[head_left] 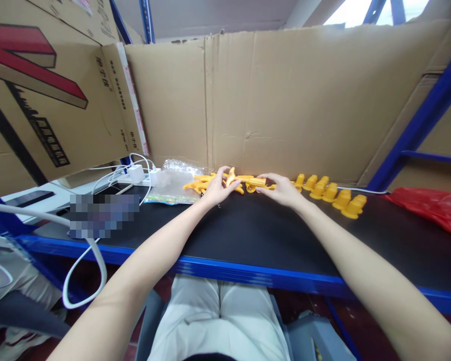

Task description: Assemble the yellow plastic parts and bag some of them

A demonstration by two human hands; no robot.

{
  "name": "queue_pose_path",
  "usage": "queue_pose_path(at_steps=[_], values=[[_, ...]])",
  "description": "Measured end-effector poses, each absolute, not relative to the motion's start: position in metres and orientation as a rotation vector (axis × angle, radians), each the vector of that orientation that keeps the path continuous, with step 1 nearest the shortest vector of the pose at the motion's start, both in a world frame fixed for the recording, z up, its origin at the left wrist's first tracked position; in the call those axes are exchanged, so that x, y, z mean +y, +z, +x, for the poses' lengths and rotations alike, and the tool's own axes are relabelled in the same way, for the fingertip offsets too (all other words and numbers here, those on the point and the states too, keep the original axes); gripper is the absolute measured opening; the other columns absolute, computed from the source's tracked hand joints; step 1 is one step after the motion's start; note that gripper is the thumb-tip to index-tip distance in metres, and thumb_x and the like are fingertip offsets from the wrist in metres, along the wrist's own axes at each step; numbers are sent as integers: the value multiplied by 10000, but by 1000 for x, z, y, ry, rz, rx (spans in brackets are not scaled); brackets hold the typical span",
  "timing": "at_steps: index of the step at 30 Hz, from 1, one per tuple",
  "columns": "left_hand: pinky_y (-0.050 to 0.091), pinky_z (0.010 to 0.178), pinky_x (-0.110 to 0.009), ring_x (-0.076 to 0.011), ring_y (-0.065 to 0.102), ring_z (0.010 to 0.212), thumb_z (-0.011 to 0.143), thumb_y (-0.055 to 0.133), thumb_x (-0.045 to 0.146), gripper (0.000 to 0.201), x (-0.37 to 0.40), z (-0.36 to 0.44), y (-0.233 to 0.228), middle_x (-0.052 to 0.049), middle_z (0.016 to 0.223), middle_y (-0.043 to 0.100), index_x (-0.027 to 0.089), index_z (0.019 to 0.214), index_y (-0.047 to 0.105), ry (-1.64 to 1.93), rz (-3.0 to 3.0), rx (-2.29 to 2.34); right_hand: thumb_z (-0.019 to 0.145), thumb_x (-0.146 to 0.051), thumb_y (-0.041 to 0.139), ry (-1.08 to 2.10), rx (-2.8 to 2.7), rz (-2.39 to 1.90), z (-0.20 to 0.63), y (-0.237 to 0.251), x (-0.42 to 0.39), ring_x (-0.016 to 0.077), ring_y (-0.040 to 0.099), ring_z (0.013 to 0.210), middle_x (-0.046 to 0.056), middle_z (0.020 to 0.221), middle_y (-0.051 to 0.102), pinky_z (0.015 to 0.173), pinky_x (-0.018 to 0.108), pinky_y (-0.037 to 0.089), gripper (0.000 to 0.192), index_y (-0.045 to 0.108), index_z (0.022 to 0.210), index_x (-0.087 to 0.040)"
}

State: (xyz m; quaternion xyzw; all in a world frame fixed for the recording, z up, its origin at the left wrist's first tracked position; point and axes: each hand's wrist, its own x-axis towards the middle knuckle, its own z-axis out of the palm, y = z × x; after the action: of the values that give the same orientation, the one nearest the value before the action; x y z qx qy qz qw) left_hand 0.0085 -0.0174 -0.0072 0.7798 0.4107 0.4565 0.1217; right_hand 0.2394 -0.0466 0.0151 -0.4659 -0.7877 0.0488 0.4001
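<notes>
My left hand [217, 188] and my right hand [281, 189] reach to the back of a black shelf top [248, 235]. Between them lies a small pile of yellow plastic pieces [203, 183]. The left hand's fingers pinch one yellow piece [231, 176] that stands up from the pile. The right hand's fingertips grip a yellow bar-shaped piece [256, 182] pointing left toward the other hand. A row of several yellow cone-shaped parts [336, 197] stands to the right of my right hand.
A cardboard wall [285, 100] closes the back. A clear plastic bag [173, 188], white chargers [137, 173] and cables lie at the left. A red bag [432, 206] sits at the right. A blue shelf edge [225, 268] runs along the front, a blue post [421, 120] at right.
</notes>
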Motion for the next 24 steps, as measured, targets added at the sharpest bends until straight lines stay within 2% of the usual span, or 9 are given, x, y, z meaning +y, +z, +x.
queue_pose_path(at_steps=[2,4,7,9,12,17,20,24], values=[[446,866,-340,-188,573,994,840,461,490,584,-16,5,-9,-129,1141,570,178,1313,320,1310,2316,1222,707,-373,672,41,-1911,-1251,245,14,-43,200,607,802,87,935,666,789,342,473,401,631,1040,-152],[365,993,-381,-221,469,1182,846,462,433,529,-13,1,-14,-146,1269,505,173,1298,376,1155,2523,1208,701,-411,676,-12,-1835,-1315,251,13,-39,203,604,775,90,903,667,762,338,476,423,638,1027,-145],[229,1079,-468,-255,329,1308,850,448,382,471,-10,-3,-22,-113,1411,389,215,1291,435,766,2780,1266,692,-466,670,-39,-1740,-1394,257,11,-36,207,603,755,93,863,667,713,324,476,457,647,1006,-135],[171,1086,-517,-258,296,1331,872,403,372,446,-8,-3,-26,-81,1443,356,262,1303,435,576,2844,1323,689,-502,660,-62,-1695,-1433,258,10,-36,209,602,740,91,828,667,679,314,471,487,651,1002,-129],[237,1056,-520,-262,361,1289,881,374,330,402,-6,-2,-28,-77,1420,391,265,1259,498,462,2881,1374,687,-534,648,-120,-1657,-1460,257,9,-34,207,602,723,85,801,669,665,308,461,514,657,1008,-132],[396,950,-450,-282,490,1141,820,409,188,323,-6,1,-27,-126,1241,518,186,1024,658,550,2877,1368,710,-545,623,-185,-1633,-1492,250,11,-24,219,615,740,88,813,681,709,319,450,495,667,1008,-153],[430,892,-436,-278,556,1015,808,410,164,292,-11,3,-23,-140,1088,567,162,912,683,529,2857,1417,715,-549,618,-224,-1653,-1523,241,14,-17,238,623,775,99,860,689,727,334,443,480,668,999,-165],[450,830,-439,-284,592,911,790,428,146,247,-16,4,-17,-144,997,595,158,818,673,508,2845,1502,744,-518,609,-298,-1756,-1572,227,17,-6,258,625,841,111,922,689,735,343,432,413,664,972,-179]])
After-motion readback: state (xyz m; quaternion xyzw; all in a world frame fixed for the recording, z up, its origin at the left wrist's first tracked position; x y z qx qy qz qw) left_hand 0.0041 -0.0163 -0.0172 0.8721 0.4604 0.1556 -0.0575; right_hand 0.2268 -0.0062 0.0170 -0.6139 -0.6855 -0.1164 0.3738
